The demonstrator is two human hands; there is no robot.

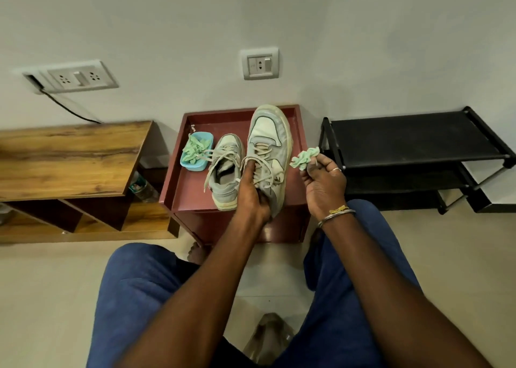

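Hands are working over a low maroon table [190, 191] with a raised rim. The left hand [251, 194] is gripping the grey-and-white sneaker [269, 135] at its heel, with fingers [249, 167] curling into the collar under the loose laces. This sneaker is pointing toe-first at the table's far rim, and its heel is hanging over the near edge. The right hand [325, 184] is pinching a crumpled green cloth [304, 158] between its fingertips, just beside the sneaker's right side and over the table's right rim. A second sneaker [224, 172] is lying on the table, touching the left side of the held one. A blue tub [199, 168] holding more green cloths [195, 147] is sitting near the left rim.

Markings on the sneakers are too faint to read, and the label on a bottle [141, 187] is blurring out. That bottle is standing under the wooden shelf unit [69, 158].

The shelf unit is crowding the table's left side and a black rack [413, 138] is standing just off its right. Open floor [50, 283] is lying on the near side, around the person's knees.
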